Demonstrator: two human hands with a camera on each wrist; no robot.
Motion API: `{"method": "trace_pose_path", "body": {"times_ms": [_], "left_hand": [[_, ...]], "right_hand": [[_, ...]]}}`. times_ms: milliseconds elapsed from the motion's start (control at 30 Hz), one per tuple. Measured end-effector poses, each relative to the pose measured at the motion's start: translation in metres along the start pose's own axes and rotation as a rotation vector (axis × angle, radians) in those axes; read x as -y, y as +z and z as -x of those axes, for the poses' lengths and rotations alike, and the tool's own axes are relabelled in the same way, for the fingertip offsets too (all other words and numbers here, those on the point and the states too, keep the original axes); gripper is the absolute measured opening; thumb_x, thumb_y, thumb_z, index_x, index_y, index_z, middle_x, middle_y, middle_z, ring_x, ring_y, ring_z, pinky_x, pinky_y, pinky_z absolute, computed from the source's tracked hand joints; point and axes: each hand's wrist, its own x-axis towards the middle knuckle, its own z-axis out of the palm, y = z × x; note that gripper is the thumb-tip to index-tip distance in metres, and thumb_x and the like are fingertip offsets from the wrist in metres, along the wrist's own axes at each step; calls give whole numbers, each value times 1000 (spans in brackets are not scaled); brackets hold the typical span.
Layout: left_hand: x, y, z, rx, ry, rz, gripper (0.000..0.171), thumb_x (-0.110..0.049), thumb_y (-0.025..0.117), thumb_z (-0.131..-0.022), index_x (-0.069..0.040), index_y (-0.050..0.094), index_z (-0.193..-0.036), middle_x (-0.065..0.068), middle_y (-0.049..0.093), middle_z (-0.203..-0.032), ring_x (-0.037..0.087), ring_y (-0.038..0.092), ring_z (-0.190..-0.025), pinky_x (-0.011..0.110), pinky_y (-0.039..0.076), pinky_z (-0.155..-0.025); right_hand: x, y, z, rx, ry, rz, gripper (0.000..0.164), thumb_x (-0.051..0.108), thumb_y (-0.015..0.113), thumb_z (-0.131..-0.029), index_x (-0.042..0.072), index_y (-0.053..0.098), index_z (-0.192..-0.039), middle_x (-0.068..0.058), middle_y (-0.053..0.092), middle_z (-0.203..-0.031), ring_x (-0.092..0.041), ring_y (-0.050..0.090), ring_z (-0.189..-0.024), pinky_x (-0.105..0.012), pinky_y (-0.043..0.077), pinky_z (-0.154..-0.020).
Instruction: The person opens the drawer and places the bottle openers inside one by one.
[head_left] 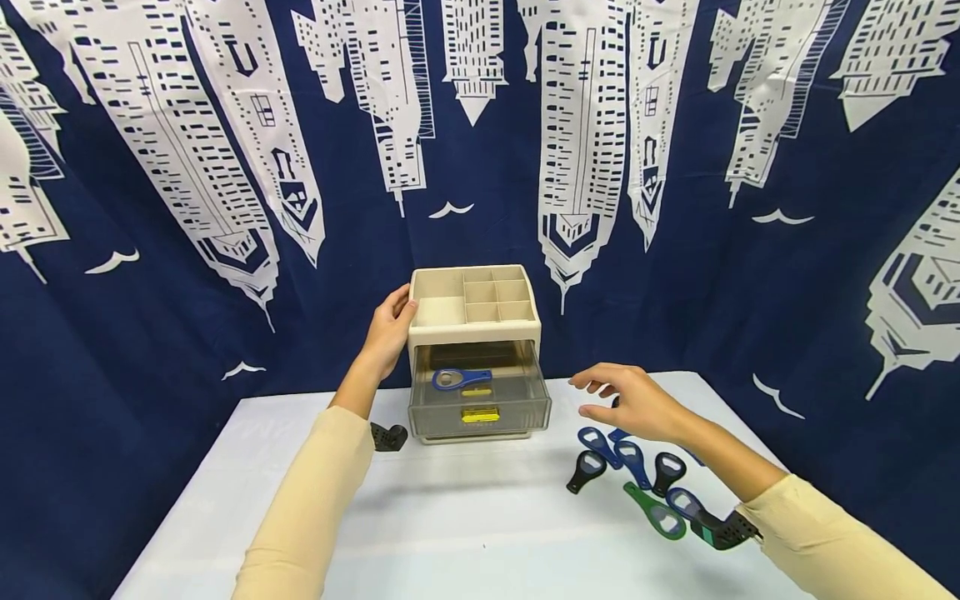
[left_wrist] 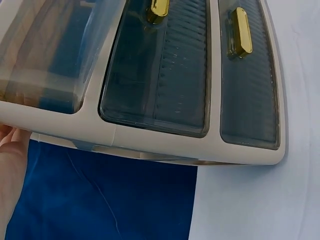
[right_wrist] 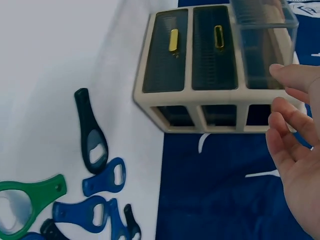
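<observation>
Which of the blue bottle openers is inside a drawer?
The blue bottle opener in the pulled-out top drawer; the other blue openers in view lie on the white table, near the right hand.

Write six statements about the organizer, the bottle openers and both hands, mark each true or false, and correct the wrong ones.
1. The left hand's grip touches the organizer's side. True.
2. The right hand's grip holds a bottle opener. False: it is empty.
3. The top drawer is pulled out, with a blue opener inside. True.
4. All three drawers are pulled out. False: the lower two drawers are closed.
5. Every loose opener outside the drawers is blue. False: black ones and a green one lie on the table too.
6. The organizer's top is divided into compartments. True.
</observation>
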Motion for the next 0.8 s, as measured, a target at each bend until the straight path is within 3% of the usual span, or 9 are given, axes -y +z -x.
{"method": "trace_pose_path", "body": {"times_ms": [533, 800], "left_hand": [[-3, -1, 0, 4, 3, -8, 53, -12, 43, -113, 0, 27, -161, 21, 34, -162, 32, 36, -146, 45, 32, -117], [-4, -1, -1, 11, 4, -23, 53, -13, 43, -113, 1, 28, -161, 21, 35, -161, 31, 38, -145, 44, 34, -116]], "right_hand": [[-50, 28, 25, 125, 120, -56, 34, 10, 83, -88, 5, 72, -120, -3, 71, -116, -17, 63, -98, -41, 56, -88], [-66, 55, 34, 214, 143, -144, 35, -1, 77, -89, -5, 69, -123, -16, 69, -119, -36, 65, -104, -49, 55, -92]]}}
